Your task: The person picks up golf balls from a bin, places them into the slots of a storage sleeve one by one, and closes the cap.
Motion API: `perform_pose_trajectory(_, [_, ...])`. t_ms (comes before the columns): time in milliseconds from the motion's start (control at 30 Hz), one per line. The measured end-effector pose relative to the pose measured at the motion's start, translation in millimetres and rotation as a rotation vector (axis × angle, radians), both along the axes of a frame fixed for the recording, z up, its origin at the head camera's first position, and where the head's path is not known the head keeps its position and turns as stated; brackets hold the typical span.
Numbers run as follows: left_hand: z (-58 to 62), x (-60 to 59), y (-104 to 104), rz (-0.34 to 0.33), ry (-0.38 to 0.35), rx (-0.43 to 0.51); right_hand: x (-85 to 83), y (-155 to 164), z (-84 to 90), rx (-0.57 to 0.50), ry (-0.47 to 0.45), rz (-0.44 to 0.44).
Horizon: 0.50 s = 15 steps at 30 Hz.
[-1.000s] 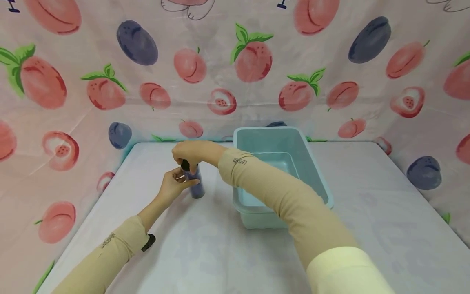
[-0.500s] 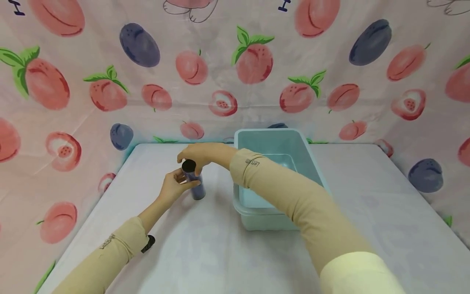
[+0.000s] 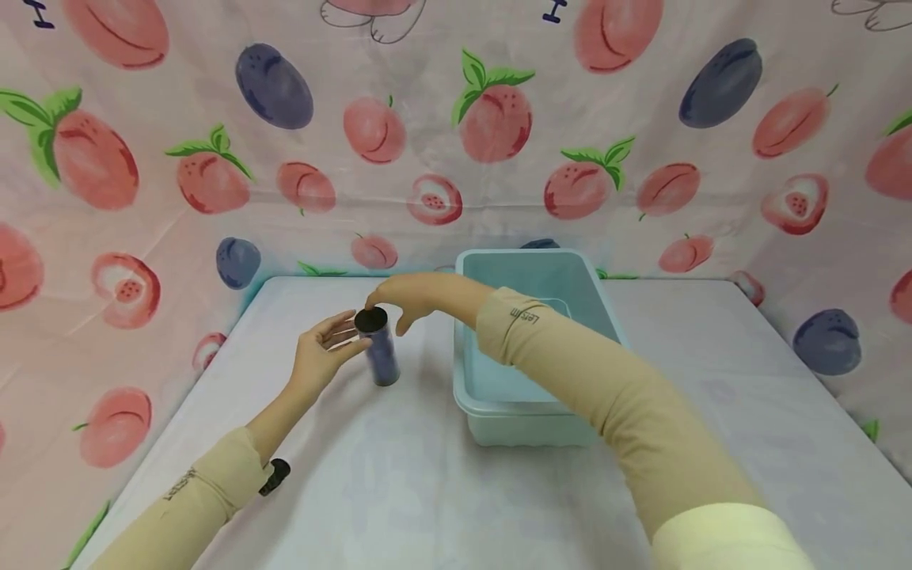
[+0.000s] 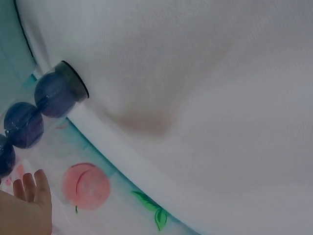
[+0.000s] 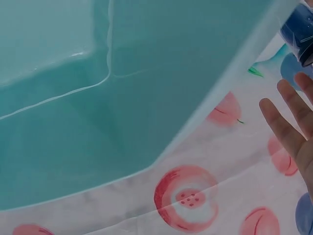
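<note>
A clear tube [image 3: 381,356] with a black top stands upright on the table, left of the basin. Several dark blue balls [image 4: 55,95] show through its wall in the left wrist view. My left hand [image 3: 321,348] is at the tube's left side, fingers spread and loosely bent, the thumb close to its wall. Over the tube's upper right, my right hand [image 3: 409,299] arches with thumb and fingers apart. In the right wrist view the right hand's fingers [image 5: 281,125] are extended below the tube's end [image 5: 301,32]. Whether a fingertip still touches the top, I cannot tell.
A light blue plastic basin [image 3: 499,408] stands right of the tube, with my right forearm crossing above it. The white-covered table [image 3: 399,491] meets a fruit-printed cloth [image 3: 442,103] at the back and sides. A small black object [image 3: 276,476] sits at my left cuff.
My right hand has loosened from the tube's top and moved right. My left fingers have opened away from the tube and drawn slightly left. The tube stays standing.
</note>
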<state>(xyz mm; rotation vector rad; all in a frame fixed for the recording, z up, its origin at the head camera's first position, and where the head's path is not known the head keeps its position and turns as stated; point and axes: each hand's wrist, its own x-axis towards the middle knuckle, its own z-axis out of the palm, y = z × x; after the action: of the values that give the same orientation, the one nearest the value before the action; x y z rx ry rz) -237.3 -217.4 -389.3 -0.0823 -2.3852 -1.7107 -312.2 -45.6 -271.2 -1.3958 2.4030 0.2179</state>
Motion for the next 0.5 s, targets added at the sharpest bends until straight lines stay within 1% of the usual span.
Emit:
perform_pose_trajectory(100, [2.5,1.1,-2.3,0.022,0.061,-0.004,-0.7,3.8,0.1,-0.005,0.0,-0.002])
perform_pose_trajectory(200, [4.7,3.3,-4.3,0.047,0.132,-0.053,-1.4,7.7,0.0,-0.016,-0.001,-0.005])
perform_pose_trajectory(333, [7.5,6.8,-6.0,0.069,0.262,-0.187,-2.0,13.6,0.0,-0.039,-0.004,0.007])
perform_pose_trajectory(433, [9.6,8.3,-7.7,0.066,0.381,-0.309,-0.2,17.8,0.9,-0.047,-0.006,0.017])
perform_pose_trajectory(500, [10.8,8.6,-9.2,0.047,0.454,-0.383,1.7,19.9,1.3,-0.04,-0.003,0.025])
